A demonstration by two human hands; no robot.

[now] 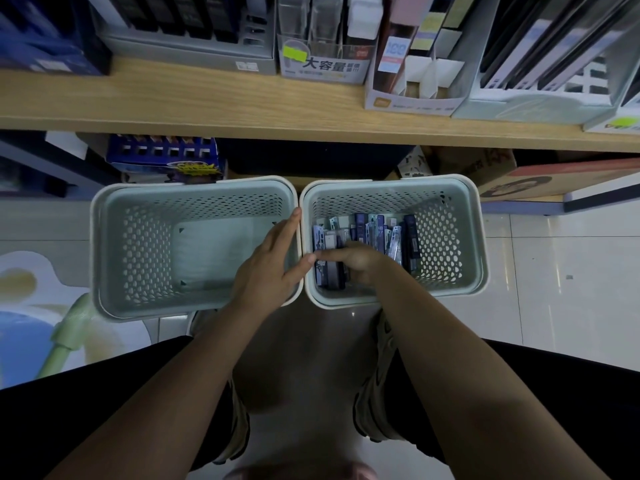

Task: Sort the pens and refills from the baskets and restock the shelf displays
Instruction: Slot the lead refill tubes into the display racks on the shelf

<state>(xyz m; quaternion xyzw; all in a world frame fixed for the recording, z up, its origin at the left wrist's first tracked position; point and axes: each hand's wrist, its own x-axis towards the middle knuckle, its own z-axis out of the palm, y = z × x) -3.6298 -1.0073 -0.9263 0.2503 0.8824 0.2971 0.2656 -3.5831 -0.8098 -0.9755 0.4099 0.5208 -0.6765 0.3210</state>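
reaching into the right basket for packs

right hand down inside the right basket, fingers curled over a few dark packs at the near-left corner; appears to grip them, though fingertips hidden under the knuckles. more packs standing and leaning just beyond the fingers, toward the far wall, blue and clear-fronted, too small to tell pens from refills.

left hand laid flat, fingers straight, over the rim where the two baskets touch; thumb tip just beside the right knuckles, holding nothing. left basket under and left of that palm, nothing seen in it.

shelf well beyond both sets of fingers, above the baskets, with display boxes along it.

handling, as a judgement: packs likely light, thin and fairly stiff, with slick plastic faces prone to sliding against each other in a bunch. best taken across the flat faces near the middle, thumb on one side and fingers on the other, a small stack at a time. card edges may bend if squeezed at the ends. basket itself light, so the flat left hand probably steadies it.
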